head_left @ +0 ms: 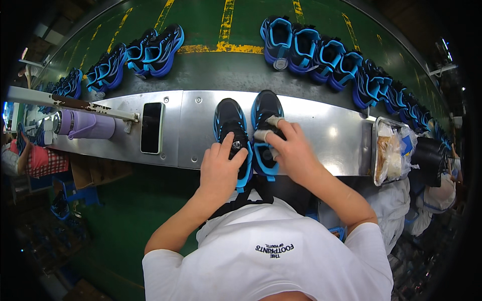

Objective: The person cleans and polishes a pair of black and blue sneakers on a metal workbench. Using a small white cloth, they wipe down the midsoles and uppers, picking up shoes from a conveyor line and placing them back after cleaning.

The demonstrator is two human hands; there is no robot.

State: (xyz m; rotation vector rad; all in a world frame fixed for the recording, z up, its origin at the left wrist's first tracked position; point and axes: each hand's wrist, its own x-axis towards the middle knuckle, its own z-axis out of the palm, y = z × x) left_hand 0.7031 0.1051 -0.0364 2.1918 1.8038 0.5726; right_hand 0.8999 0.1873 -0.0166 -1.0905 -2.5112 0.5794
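Two black sneakers with bright blue trim stand side by side on the metal bench, toes pointing away from me. My left hand (221, 163) is closed over the left sneaker (230, 113), index finger and thumb at its tongue, the other fingers along its left side. My right hand (288, 145) grips the right sneaker (267, 105) around the laces and tongue. Pale covers wrap some fingertips of that hand. Its grasp partly hides the laces, and slight blur softens the hand.
A phone (152, 128) and a lilac jug-like bottle (93, 124) are on the bench (326, 128) to the left, near a worn metal bar (70, 103). At right sits a tray (375, 150) with plastic bags. Beyond, similar sneakers (278, 37) line a dark belt (221, 65). Other people work at both sides.
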